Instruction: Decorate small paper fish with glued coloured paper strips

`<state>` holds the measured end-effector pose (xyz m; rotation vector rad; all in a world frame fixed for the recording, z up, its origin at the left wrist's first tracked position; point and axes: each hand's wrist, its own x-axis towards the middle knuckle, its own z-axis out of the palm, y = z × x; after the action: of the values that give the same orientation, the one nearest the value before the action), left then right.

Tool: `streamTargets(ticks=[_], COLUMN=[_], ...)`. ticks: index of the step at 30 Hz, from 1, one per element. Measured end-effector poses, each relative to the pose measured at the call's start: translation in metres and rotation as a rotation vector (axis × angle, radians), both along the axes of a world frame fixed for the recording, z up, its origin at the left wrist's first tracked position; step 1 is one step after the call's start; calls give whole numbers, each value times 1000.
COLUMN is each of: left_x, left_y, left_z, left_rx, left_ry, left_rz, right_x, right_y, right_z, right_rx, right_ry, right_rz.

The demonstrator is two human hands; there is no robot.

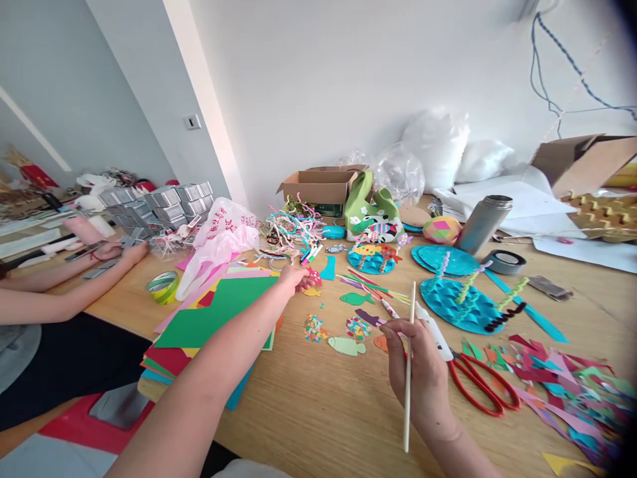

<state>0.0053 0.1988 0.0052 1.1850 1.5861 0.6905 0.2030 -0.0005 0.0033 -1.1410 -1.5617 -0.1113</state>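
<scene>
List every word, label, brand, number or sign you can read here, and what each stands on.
No text reads clearly.
Pale pink plastic bag: red lettering, too blurred and creased to read.
White bottle: small dark marks, too small to tell whether they are print.
</scene>
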Motion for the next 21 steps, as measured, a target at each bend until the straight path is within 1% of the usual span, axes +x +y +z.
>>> streamTargets(ticks=[5, 8, 12, 14, 16, 18, 21], left_x=[2, 1, 0, 2, 6, 11, 17], left_y=[3, 8, 24, 34, 43, 50, 56], left_z=[0, 8, 30, 42, 51, 55, 56], left_rx=[89, 159, 266, 325, 378, 414, 455], left_ry=[101, 186, 352, 466, 572, 661, 779], left_rz=[-106, -225, -456, -573, -690, -804, -944], right_x=[1, 1, 0, 0, 0, 0, 1], right_y=[1, 2, 2, 2, 2, 2, 2], right_z=[-4, -6, -6, -6, -5, -5, -6], right_rx=[-11, -17, -17, -18, -15, -9, -12], right_ry=[10, 19, 8, 8, 11, 11, 4], right_rz=[1, -11, -27, -30, -27, -30, -29])
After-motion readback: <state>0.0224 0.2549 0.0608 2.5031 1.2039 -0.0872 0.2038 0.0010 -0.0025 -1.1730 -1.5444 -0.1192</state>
